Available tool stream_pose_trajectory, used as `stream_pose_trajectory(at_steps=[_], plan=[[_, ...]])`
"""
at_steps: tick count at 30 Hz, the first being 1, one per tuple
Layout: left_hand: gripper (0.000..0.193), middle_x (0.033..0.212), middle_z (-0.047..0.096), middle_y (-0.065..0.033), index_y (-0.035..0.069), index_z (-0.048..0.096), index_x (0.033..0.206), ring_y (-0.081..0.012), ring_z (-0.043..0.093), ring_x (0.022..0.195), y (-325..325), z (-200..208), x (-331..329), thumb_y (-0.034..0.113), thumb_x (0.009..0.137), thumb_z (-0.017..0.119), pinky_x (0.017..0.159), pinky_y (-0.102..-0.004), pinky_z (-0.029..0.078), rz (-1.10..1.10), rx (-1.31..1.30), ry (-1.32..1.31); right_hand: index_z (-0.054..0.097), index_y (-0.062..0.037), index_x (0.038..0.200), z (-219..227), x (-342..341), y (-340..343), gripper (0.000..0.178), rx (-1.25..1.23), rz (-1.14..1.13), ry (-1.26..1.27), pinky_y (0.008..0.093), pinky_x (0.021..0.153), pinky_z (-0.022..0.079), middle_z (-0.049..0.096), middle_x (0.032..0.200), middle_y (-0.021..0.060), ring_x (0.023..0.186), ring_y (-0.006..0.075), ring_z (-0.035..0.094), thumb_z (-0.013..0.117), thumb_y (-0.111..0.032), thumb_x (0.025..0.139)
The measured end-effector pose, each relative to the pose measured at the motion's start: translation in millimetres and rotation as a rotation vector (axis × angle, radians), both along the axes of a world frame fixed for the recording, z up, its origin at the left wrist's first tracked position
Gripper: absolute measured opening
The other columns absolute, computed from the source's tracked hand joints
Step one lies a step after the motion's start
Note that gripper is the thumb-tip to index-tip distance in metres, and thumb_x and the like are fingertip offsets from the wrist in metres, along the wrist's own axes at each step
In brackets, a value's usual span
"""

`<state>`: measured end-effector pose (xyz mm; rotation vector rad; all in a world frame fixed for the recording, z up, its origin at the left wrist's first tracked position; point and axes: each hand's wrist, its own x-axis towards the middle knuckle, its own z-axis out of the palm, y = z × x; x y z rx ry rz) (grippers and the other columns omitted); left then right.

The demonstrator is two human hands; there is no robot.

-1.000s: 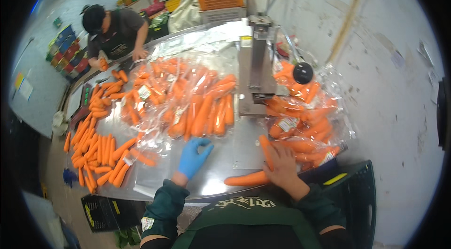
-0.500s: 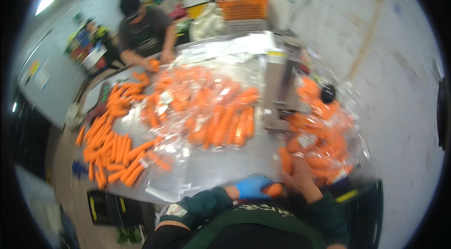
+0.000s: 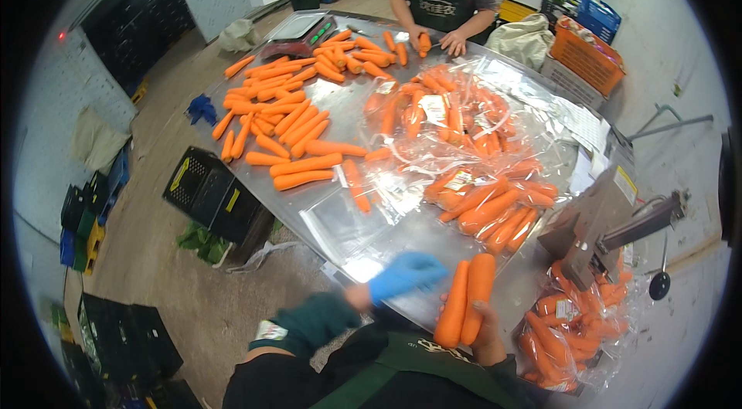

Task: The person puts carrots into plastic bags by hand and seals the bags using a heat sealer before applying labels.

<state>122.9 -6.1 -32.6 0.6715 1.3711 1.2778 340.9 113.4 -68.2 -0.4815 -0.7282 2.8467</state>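
Observation:
Two large carrots (image 3: pixel 467 301) stand side by side, tilted upright, in my bare right hand (image 3: pixel 487 338) near the table's front edge. My left hand (image 3: pixel 407 276), in a blue glove, hangs over the edge left of them. Motion smears its fingers, and no object shows in it. Clear plastic bags (image 3: pixel 321 216) lie flat on the metal table beyond my left hand. Farther off, bagged carrots (image 3: pixel 487 208) are heaped mid-table, and loose carrots (image 3: pixel 301 127) spread across the left side.
A metal bench device with an arm (image 3: pixel 595 231) stands at the right, with more bagged carrots (image 3: pixel 560 339) below it. A scale (image 3: pixel 297 32) sits at the far left corner. Across the table a co-worker's hand (image 3: pixel 454 43) is beside a carrot. A black crate (image 3: pixel 209 193) stands left of the table.
The view has swung left. The carrot that was in my left hand is gone from it; my right hand, earlier at the bagged carrots, now holds two carrots upright.

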Motion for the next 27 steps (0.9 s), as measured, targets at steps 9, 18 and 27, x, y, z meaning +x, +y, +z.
stream_pose_trajectory(at_steps=[9, 18, 27], plan=[[0.016, 0.09, 0.068, -0.0115, 0.005, 0.072, 0.095, -0.0286, 0.066, 0.084, -80, -73, -223, 0.014, 0.082, 0.072, 0.079, -0.0363, 0.053, -0.01, -0.353, 0.883, 0.04, 0.0037, 0.137, 9, -33, -24, 0.065, -0.026, 0.309, -0.169, 0.0466, 0.092, 0.054, 0.055, 0.126, 0.0211, 0.106, 0.0287, 0.062, 0.061, -0.028, 0.084], [0.014, 0.092, 0.066, -0.0138, 0.007, 0.068, 0.091, -0.0355, 0.064, 0.084, -19, -39, -118, 0.02, 0.087, 0.063, 0.075, -0.0436, 0.052, -0.413, 0.08, 1.14, 0.026, -0.0085, 0.153, 76, -60, -16, 0.093, 1.293, 0.336, -0.153, 0.043, 0.093, 0.048, 0.056, 0.121, 0.0182, 0.107, 0.0345, 0.059, 0.07, -0.03, 0.074], [0.016, 0.084, 0.068, -0.0114, 0.002, 0.071, 0.092, -0.0237, 0.065, 0.075, -13, -51, -69, 0.017, 0.09, 0.066, 0.072, -0.0337, 0.051, 0.076, 0.17, 0.707, 0.015, -0.0095, 0.156, 32, -85, -26, 0.106, 1.588, 0.4, -0.706, 0.0453, 0.092, 0.049, 0.059, 0.122, 0.026, 0.107, 0.0444, 0.06, 0.072, -0.035, 0.071]])
